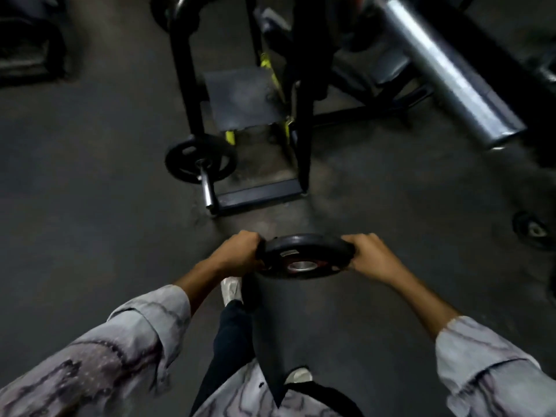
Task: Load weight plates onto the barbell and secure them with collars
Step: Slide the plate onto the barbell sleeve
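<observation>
Black rubber weight plate (304,256) hangs level between my hands, left hand (237,251) and right hand (371,254) clamped on opposite rims above the floor (90,206). If either grip slips, it drops toward my shoe (231,288).

The person wears a loose, light grey shirt printed with dark, wavy, marble-like streaks. Its left sleeve (99,359) is rolled to a thick cuff partway up the forearm, with a darker blotch and fine pale dots near the bottom left edge. The right sleeve (493,365) is turned back the same way. The shirt hem (255,395) shows the same print and a small button. The trousers (231,335) are dark navy or black. Both shoes (231,288) are white; the right shoe (298,375) is partly hidden.
</observation>
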